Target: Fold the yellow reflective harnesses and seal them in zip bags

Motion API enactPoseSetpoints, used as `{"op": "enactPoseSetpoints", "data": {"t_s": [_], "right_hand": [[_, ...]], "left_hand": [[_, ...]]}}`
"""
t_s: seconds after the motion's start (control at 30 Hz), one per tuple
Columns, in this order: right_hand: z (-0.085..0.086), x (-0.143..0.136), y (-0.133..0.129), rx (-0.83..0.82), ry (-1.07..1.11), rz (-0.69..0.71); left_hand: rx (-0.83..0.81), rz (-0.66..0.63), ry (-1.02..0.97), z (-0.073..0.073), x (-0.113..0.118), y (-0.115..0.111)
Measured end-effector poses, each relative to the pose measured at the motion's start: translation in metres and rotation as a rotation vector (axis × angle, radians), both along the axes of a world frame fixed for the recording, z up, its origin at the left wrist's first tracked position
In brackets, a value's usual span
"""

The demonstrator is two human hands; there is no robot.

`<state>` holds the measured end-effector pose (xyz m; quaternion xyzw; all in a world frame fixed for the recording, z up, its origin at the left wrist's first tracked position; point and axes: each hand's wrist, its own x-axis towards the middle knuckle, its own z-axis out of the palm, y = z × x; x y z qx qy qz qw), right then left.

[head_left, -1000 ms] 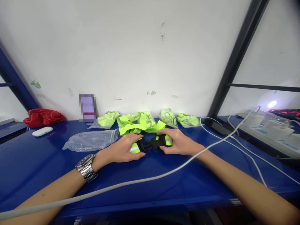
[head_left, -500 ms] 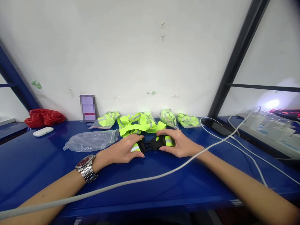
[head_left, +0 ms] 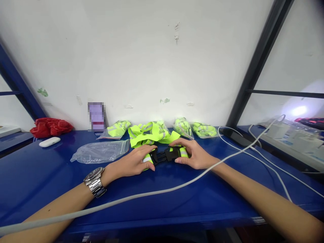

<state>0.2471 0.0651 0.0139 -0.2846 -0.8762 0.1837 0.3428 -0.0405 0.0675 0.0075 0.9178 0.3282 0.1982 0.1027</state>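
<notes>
Between my hands lies a black side-release buckle on a neon-yellow reflective strap. Its pronged half sits partly inside the other half, with the prongs showing in the gap. My left hand, with a metal watch at the wrist, grips the left half and the strap end beside it between thumb and fingers. Around the right half and its strap end, my right hand is closed in the same way. The rest of the strap is heaped loosely just behind the buckle.
An empty clear plastic bag lies left of the strap. Several bagged yellow straps line the wall, near a phone. A red bundle and white case are far left. A white cable crosses in front of both forearms.
The whole view has shifted slightly. My right thumb has moved a little to the right along the buckle. Both hands keep hold of the two halves, which look about as far apart as before.
</notes>
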Motion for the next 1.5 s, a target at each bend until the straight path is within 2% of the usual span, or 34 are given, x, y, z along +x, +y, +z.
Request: {"op": "enactPoseSetpoints", "data": {"t_s": [0.23, 0.67, 0.93, 1.0, 1.07, 1.17, 1.23, 1.3, 1.37, 1.5], "right_hand": [[-0.002, -0.003, -0.002, -0.004, -0.052, 0.029], [-0.004, -0.014, -0.011, 0.042, -0.179, -0.056], [-0.002, -0.019, -0.013, 0.056, -0.180, -0.054], [0.000, -0.019, -0.012, 0.082, -0.177, -0.054], [0.003, -0.017, -0.010, 0.117, -0.161, -0.065], [0.006, -0.013, -0.006, 0.169, -0.085, -0.095], [0.006, -0.012, -0.004, 0.196, 0.002, -0.134], [0.005, -0.013, -0.002, 0.192, 0.109, -0.173], [0.002, -0.016, -0.001, 0.147, 0.197, -0.181], [-0.003, -0.022, -0.002, 0.029, 0.283, -0.151]], "left_hand": [[-0.027, -0.076, 0.010, 0.001, 0.005, -0.004], [-0.012, -0.096, 0.005, -0.002, 0.009, -0.005], [0.057, -0.087, 0.051, -0.004, 0.010, -0.002], [0.110, -0.080, 0.071, 0.000, 0.011, -0.002], [0.234, -0.055, 0.071, 0.004, 0.014, -0.007], [0.489, -0.011, 0.006, 0.011, 0.025, -0.024], [0.538, -0.045, -0.014, 0.013, 0.035, -0.040], [0.401, -0.096, 0.027, 0.012, 0.046, -0.055], [0.187, -0.090, 0.044, 0.010, 0.054, -0.061], [-0.139, 0.034, -0.122, 0.005, 0.058, -0.050]]}}
